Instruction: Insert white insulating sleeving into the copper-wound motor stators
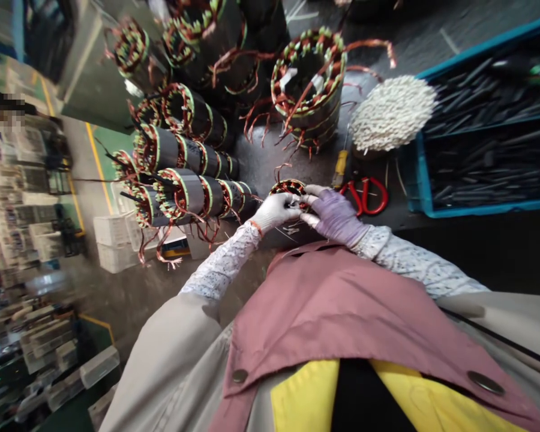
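A small stator with copper windings point(288, 187) sits at the near edge of the dark workbench point(261, 156). My left hand point(274, 211), in a white glove, grips its near side with curled fingers. My right hand point(335, 213), in a purple glove, is closed on the stator's right side, fingertips pinching at the windings. Part of the stator is hidden behind both hands.
Several wound stators point(184, 192) are stacked to the left. A larger stator point(308, 84) stands behind. Red-handled scissors point(366, 195) and a yellow tool point(339, 169) lie to the right, beside a bundle of white sleeves point(391, 111) and a blue bin point(490, 138) of dark tubes.
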### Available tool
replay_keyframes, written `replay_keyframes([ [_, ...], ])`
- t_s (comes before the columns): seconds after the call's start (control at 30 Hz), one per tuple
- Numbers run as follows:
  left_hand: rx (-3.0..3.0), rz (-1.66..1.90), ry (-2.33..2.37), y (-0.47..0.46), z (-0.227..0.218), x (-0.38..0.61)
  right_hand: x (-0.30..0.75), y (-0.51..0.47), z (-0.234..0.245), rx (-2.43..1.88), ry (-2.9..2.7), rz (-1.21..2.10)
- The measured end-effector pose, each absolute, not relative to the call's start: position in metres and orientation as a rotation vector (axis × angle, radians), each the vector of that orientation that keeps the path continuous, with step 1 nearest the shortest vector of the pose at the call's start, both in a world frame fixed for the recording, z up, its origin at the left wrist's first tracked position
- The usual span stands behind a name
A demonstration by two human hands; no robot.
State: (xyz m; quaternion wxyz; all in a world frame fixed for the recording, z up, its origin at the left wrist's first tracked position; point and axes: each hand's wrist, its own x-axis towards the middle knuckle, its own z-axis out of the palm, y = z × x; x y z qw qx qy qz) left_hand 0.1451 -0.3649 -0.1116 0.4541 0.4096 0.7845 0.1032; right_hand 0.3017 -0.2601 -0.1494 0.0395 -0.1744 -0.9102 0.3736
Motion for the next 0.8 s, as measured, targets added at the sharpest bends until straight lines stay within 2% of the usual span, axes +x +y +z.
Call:
replay_keyframes([
  [0.2, 1.239, 0.061, 2.038, -0.352, -0.107, 0.143, 0.294, -0.278, -0.149, -0.579, -2.937, 1.022],
  [0.27, 1.130, 0.069, 2.059, -0.350, -0.106, 0.149, 0.291, -0.280, -0.150, -0.618, -2.958, 1.013],
  [0.33, 0.835, 0.281, 2.009, -0.348, -0.107, 0.160, 0.290, -0.283, -0.153, -0.685, -2.944, 1.047],
  [0.43, 0.445, 0.819, 1.808, -0.347, -0.106, 0.176, 0.295, -0.283, -0.159, -0.849, -2.775, 1.216],
  [0.53, 0.439, 1.165, 1.913, -0.355, -0.095, 0.170, 0.308, -0.279, -0.168, -0.811, -2.560, 1.330],
  [0.63, 0.872, 0.933, 2.211, -0.370, -0.089, 0.143, 0.314, -0.277, -0.177, -0.992, -2.232, 1.359],
  [0.73, 1.411, 0.454, 2.132, -0.374, -0.105, 0.119, 0.300, -0.278, -0.176, -1.285, -1.761, 1.596],
  [0.8, 1.548, 0.315, 2.069, -0.368, -0.123, 0.114, 0.281, -0.276, -0.169, -1.297, -1.623, 1.749],
])
